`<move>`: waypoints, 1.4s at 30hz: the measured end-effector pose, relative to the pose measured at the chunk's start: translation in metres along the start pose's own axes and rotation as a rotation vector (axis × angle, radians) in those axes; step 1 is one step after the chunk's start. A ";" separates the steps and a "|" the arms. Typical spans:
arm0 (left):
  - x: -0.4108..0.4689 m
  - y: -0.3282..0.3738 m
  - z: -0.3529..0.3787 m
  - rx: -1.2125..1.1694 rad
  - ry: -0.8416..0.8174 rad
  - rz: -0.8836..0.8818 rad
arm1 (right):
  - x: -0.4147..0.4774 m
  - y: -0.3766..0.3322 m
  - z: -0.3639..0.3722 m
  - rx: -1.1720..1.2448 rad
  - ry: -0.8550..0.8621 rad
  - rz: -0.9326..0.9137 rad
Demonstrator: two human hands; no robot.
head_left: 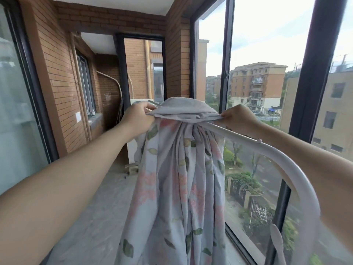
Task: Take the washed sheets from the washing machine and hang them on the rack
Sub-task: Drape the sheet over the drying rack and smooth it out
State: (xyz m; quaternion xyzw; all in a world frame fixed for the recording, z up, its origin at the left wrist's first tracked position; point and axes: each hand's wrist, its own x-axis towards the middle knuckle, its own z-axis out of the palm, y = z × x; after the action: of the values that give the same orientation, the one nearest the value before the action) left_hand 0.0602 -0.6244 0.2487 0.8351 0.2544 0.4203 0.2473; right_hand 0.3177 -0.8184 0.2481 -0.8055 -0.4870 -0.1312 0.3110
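Left hand (136,115), right hand (238,116): bare. Forearms bare, uncovered right to the frame edge.

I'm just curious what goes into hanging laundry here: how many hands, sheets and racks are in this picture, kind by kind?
Hands: 2, the left hand and the right hand
Sheets: 1, a floral sheet pinched by both hands
Racks: 1, the white rack under the sheet
Total: 4

The sheet (177,188) is cut off by the bottom edge. The rack (236,134) is partly hidden beneath the draped sheet, and its near curve is blurred.
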 end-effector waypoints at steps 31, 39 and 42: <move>-0.034 0.069 0.025 -0.006 0.081 0.454 | -0.067 -0.015 -0.063 0.558 0.351 0.109; -0.079 0.083 0.058 0.166 -0.096 0.710 | -0.095 -0.021 -0.052 0.415 0.350 -0.020; -0.083 0.093 0.068 0.223 -0.040 0.672 | -0.104 -0.026 -0.049 0.412 0.346 -0.035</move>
State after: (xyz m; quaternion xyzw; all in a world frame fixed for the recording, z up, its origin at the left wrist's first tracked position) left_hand 0.0937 -0.7602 0.2242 0.9020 0.0049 0.4316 0.0074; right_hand 0.2487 -0.9135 0.2425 -0.6824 -0.4567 -0.1705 0.5447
